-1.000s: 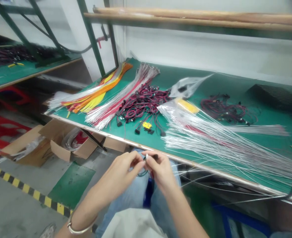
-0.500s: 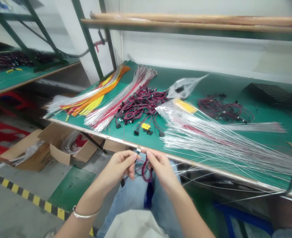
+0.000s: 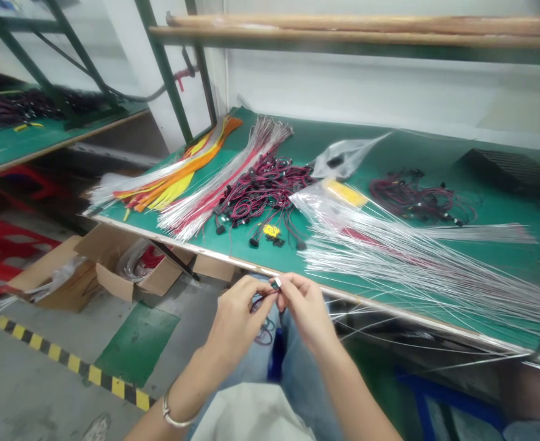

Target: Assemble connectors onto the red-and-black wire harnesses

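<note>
Pinching: left hand (image 3: 240, 312) closed, thumb against finger, on a thin dark wire lead (image 3: 261, 298); right hand (image 3: 304, 306) closed at the fingertips on a small white connector (image 3: 277, 282). Hands nearly touching.
Connector: between the two hands, just off the bench's front edge, above the lap. Fingers cover much of it; cannot tell whether the lead is seated in it.
Loops: dark wire loops (image 3: 264, 334) below the left hand, in front of the jeans (image 3: 247, 361).
Bench: green top (image 3: 325, 131); tangled black-and-red wire pile (image 3: 270, 190) beyond the hands, small yellow piece (image 3: 270, 231) at its near edge.
Bench left: red-and-white wire bundle (image 3: 233, 177) beside the pile; orange-and-yellow bundle (image 3: 173, 184) farther left.
Bench right: long white wires (image 3: 412, 269), partly overhanging the edge; second tangle (image 3: 412, 196) behind.
Floor: open cardboard box (image 3: 111, 282), coiled tubing or wire inside; striped tape (image 3: 68, 361).
</note>
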{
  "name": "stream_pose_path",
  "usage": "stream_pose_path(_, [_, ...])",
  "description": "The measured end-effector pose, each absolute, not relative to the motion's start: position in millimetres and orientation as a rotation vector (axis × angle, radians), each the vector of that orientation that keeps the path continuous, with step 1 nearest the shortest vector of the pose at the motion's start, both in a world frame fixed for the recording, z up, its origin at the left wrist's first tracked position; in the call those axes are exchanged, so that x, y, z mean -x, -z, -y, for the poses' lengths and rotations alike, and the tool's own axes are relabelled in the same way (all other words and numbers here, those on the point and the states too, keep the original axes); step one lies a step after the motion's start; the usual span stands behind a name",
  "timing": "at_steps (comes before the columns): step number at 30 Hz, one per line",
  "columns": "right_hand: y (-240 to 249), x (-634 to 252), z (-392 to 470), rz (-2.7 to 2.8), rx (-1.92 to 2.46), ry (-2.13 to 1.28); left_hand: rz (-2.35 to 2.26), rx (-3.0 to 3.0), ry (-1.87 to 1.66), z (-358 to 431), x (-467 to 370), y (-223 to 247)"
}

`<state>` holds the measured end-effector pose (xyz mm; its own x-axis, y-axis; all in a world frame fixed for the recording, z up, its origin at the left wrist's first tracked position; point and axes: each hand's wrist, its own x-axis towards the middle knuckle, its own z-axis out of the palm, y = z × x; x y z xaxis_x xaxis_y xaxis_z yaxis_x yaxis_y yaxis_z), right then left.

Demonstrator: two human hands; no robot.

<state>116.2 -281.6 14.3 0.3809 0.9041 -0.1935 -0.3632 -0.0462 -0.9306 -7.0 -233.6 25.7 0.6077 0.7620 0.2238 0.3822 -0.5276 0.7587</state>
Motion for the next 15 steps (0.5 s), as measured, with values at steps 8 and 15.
stream_pose_path(8, [-18, -116, 282, 0.690, 1.307, -1.013, -0.882, -2.197, -0.652, 228, 8, -26])
stream_pose_path(15, [-10, -114, 281, 0.812, 1.281, -1.010, -0.892, -1.892, -0.365, 213, 17, -13])
